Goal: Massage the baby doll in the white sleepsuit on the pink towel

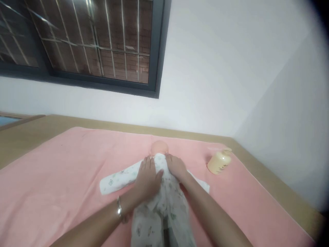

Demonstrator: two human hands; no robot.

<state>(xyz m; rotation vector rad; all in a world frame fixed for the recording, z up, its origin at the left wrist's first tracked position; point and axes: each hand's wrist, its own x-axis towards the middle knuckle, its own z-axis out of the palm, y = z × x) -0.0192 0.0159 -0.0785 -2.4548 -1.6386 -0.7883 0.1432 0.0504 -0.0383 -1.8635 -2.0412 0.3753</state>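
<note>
A baby doll (159,147) lies on its back on a pink sheet (84,154), its smooth round head toward the wall. It wears a white baby romper (173,206) printed with small green and grey figures; one sleeve stretches out to each side. My left hand (149,178) rests flat on the romper's chest with fingers extended, and a silver bracelet circles that wrist. At the neckline on the other side, my right hand (177,167) has its fingers bent together over the cloth. The doll's face and arms are hidden.
A pale yellow pump bottle (219,162) stands tilted in view on the sheet at the right. Beyond the sheet runs a wooden edge (123,126) against the white wall (205,68). A dark-framed window (156,51) with bars is at upper left.
</note>
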